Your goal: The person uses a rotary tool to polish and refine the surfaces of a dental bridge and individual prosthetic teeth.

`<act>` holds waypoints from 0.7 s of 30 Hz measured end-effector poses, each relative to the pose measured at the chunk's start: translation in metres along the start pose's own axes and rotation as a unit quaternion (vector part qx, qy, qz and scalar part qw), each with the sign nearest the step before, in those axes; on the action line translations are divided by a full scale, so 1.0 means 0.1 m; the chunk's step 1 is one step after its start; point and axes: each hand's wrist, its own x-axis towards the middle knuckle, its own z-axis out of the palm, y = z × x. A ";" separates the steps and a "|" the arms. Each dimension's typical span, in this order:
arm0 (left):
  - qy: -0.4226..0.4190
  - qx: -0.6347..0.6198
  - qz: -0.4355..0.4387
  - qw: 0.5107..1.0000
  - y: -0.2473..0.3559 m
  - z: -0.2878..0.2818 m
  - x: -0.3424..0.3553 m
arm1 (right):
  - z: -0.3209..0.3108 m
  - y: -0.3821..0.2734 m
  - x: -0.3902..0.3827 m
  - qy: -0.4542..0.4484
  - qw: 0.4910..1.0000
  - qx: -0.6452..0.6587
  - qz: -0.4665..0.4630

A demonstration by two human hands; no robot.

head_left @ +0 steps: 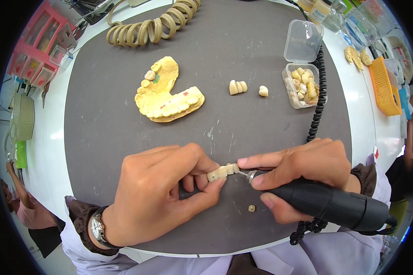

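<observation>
Between the thumb and fingers of my left hand (165, 188) is a cream-coloured dental bridge (223, 172), a short row of joined teeth. My right hand (303, 174) is wrapped round a black dental handpiece (326, 201) with a metal nose. Its thin bur (242, 173) meets the bridge's right end or lies just beside it; I cannot tell which. The right index fingertip rests by that same end. A small single crown (252, 208) lies on the grey mat below the bur.
Farther off stands a yellow plaster dental model (170, 98). Right of it lie a joined tooth piece (237, 87) and a single crown (263, 90). An open clear box (303, 87) holds several teeth beside a black coiled cord (317, 101). A beige coiled hose (153, 30) crosses the back.
</observation>
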 end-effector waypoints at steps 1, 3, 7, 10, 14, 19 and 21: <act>0.001 0.000 -0.002 1.000 0.00 0.00 0.00 | 0.01 0.01 0.01 0.002 1.000 0.004 -0.014; 0.001 -0.001 0.000 1.000 -0.01 0.01 0.00 | -0.01 -0.01 -0.01 -0.004 1.000 0.001 0.012; -0.002 -0.001 0.006 1.000 -0.01 0.01 0.01 | -0.01 0.00 -0.01 -0.004 1.000 0.006 -0.007; 0.004 0.000 -0.010 1.000 -0.01 0.01 -0.01 | -0.01 0.02 0.00 -0.003 1.000 0.029 0.011; -0.026 0.038 0.040 0.998 0.03 -0.06 0.05 | -0.13 0.03 0.00 -0.002 0.988 0.149 0.024; -0.073 -0.011 0.040 0.996 -0.07 -0.12 0.09 | -0.18 0.07 -0.02 -0.016 0.957 0.285 0.052; -0.073 -0.010 0.065 0.995 -0.10 -0.11 0.10 | -0.09 0.14 -0.04 0.004 0.961 0.276 0.026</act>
